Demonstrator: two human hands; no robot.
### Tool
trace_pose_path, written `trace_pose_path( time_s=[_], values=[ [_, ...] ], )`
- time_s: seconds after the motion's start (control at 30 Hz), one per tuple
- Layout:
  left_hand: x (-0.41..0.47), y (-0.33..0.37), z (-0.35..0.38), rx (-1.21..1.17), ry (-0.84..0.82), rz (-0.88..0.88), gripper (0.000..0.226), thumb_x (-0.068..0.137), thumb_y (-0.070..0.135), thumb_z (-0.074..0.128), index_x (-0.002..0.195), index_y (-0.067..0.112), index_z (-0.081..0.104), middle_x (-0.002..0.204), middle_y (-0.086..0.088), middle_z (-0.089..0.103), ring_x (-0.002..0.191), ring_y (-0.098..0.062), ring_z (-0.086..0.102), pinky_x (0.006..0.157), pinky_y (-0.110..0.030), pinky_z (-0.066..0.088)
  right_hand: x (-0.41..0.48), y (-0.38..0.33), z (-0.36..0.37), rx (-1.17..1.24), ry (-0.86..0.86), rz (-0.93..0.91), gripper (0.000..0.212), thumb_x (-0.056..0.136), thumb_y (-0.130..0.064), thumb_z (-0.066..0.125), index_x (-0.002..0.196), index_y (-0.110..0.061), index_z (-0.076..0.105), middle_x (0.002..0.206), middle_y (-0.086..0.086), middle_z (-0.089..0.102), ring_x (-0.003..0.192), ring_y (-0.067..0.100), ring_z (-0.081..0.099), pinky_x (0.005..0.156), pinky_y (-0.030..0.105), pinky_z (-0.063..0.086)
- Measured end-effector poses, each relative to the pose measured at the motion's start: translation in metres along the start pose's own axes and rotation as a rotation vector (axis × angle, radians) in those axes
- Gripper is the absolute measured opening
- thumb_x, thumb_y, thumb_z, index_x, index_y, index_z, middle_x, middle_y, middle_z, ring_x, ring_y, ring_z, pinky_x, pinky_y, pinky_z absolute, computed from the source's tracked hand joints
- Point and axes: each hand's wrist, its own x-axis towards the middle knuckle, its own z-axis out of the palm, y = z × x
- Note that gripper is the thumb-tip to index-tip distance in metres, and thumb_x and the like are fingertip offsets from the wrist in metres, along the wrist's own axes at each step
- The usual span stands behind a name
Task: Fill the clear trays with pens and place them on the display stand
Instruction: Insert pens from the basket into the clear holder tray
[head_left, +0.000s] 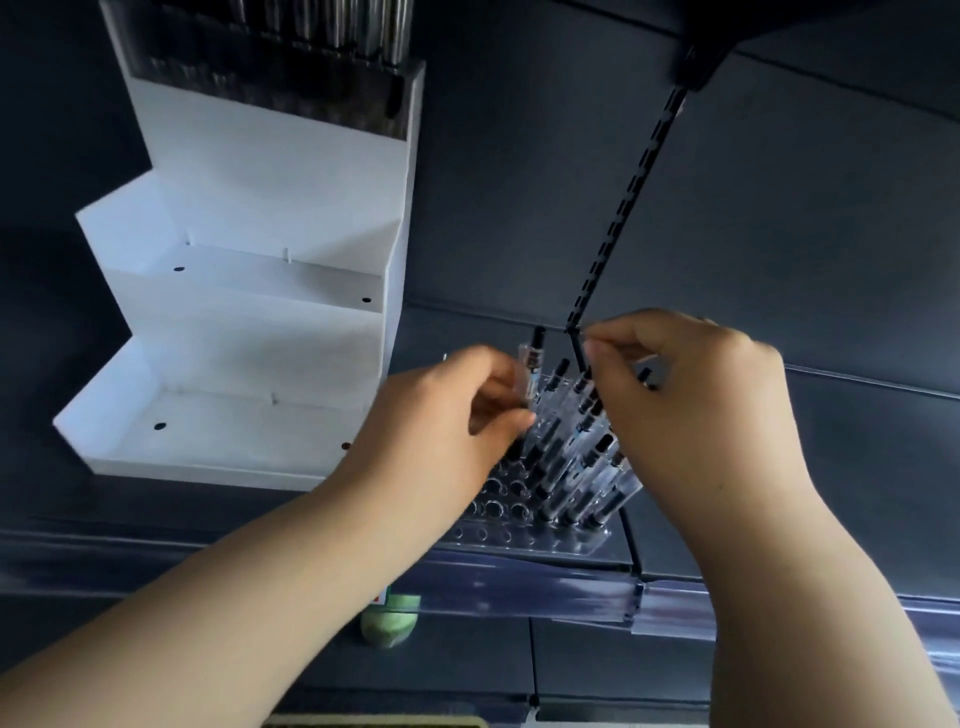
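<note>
On the left a white display stand (270, 322) sits on a dark shelf (156, 514). It goes up like stairs. Its top step holds a row of shiny pens (332, 31), and the two lower steps show their white floors with little black dots. Just to the right of the stand, near its bottom corner, is the left hand (457, 415). Its fingers are curled around one pen (532, 364), and the pen's black end sticks up above the hand. Under and between both hands lies the clear tray (498, 543) on the shelf, close to the front edge. It has many round holes. The holes on its left side can be seen, and its right side is packed with standing pens (571, 467) that lean a bit. Below the shelf edge peeks a green thing (389, 623). A black strip (634, 187) with small slots runs down the back wall to the right hand (691, 405). This hand is over the right part of the tray, with fingertips pressed close together. Whether they hold something is too hard to tell.
</note>
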Motion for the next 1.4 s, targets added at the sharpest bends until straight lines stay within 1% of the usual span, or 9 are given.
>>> trace_pose_path(
  time_s=[0.3,0.43,0.63,0.8,0.9,1.13,1.2,1.27,1.4],
  values=[
    [0.003,-0.018,0.032,0.202,-0.179,-0.117,0.02,0.082,0.034,0.068,0.075,0.041,0.051,0.065,0.027,0.055,0.066,0.016,0.052,0.056,0.001,0.036,-0.005,0.005,-0.011,0.044,0.009,-0.014,0.013,0.085,-0.013,0.062,0.085,-0.02,0.073,0.077,-0.003,0.069,0.082,0.018,0.061,0.069,0.029,0.05],
    [0.005,-0.019,0.035,0.203,-0.158,-0.138,0.02,0.081,0.033,0.07,0.076,0.039,0.053,0.065,0.025,0.055,0.065,0.013,0.053,0.06,0.005,0.036,-0.006,0.007,-0.013,0.052,0.006,-0.013,0.014,0.085,-0.012,0.061,0.084,-0.02,0.073,0.078,-0.002,0.069,0.084,0.018,0.061,0.071,0.031,0.05],
    [-0.007,-0.018,0.019,0.292,-0.156,-0.146,0.019,0.082,0.036,0.068,0.1,0.031,0.063,0.078,0.022,0.057,0.075,0.003,0.056,0.064,-0.004,0.037,-0.01,-0.002,-0.017,0.006,-0.017,-0.063,0.013,0.087,-0.019,0.059,0.09,-0.022,0.072,0.085,0.004,0.068,0.082,0.023,0.06,0.075,0.033,0.05],
    [-0.055,-0.009,-0.025,0.575,-0.066,0.125,0.02,0.079,0.015,0.07,0.098,0.018,0.068,0.083,0.005,0.067,0.075,-0.017,0.061,0.066,-0.031,0.052,-0.04,-0.031,-0.013,-0.022,-0.004,-0.226,0.012,0.083,-0.011,0.06,0.083,-0.01,0.072,0.07,0.009,0.066,0.075,0.031,0.059,0.067,0.043,0.051],
    [-0.092,-0.008,-0.049,0.76,-0.095,0.256,0.023,0.068,0.011,0.077,0.09,0.012,0.071,0.078,-0.003,0.069,0.069,-0.027,0.064,0.06,-0.036,0.054,-0.07,-0.042,-0.004,-0.032,-0.155,-0.298,0.015,0.085,-0.012,0.057,0.085,-0.005,0.07,0.07,0.01,0.065,0.077,0.031,0.057,0.066,0.042,0.049],
    [-0.202,-0.028,-0.084,0.868,-0.252,0.046,0.03,0.057,0.013,0.086,0.084,0.014,0.074,0.073,0.0,0.068,0.064,-0.025,0.065,0.052,-0.035,0.054,-0.143,-0.051,0.033,-0.128,-0.568,-0.289,0.023,0.092,-0.025,0.046,0.106,-0.019,0.064,0.091,0.007,0.06,0.093,0.025,0.052,0.076,0.035,0.045],
    [-0.224,-0.032,-0.084,0.885,-0.348,-0.037,0.024,0.068,0.018,0.079,0.092,0.017,0.072,0.085,0.001,0.069,0.079,-0.025,0.065,0.067,-0.036,0.054,-0.164,-0.05,0.043,-0.155,-0.673,-0.214,0.024,0.092,-0.024,0.045,0.109,-0.02,0.063,0.095,0.009,0.061,0.094,0.027,0.054,0.076,0.034,0.047],
    [-0.238,-0.037,-0.077,0.886,-0.437,-0.099,0.026,0.087,0.025,0.056,0.112,0.023,0.063,0.109,0.003,0.062,0.106,-0.023,0.056,0.087,-0.034,0.046,-0.185,-0.049,0.053,-0.19,-0.772,-0.117,0.026,0.091,-0.023,0.045,0.11,-0.019,0.062,0.099,0.011,0.061,0.094,0.03,0.057,0.077,0.035,0.05],
    [-0.251,-0.041,-0.063,0.879,-0.501,-0.111,0.023,0.092,0.024,0.041,0.112,0.024,0.054,0.112,0.002,0.056,0.111,-0.022,0.048,0.081,-0.032,0.038,-0.229,-0.051,0.072,-0.265,-0.915,0.037,0.023,0.088,-0.025,0.047,0.101,-0.019,0.065,0.1,0.009,0.066,0.093,0.029,0.061,0.078,0.031,0.05]
  ],
)
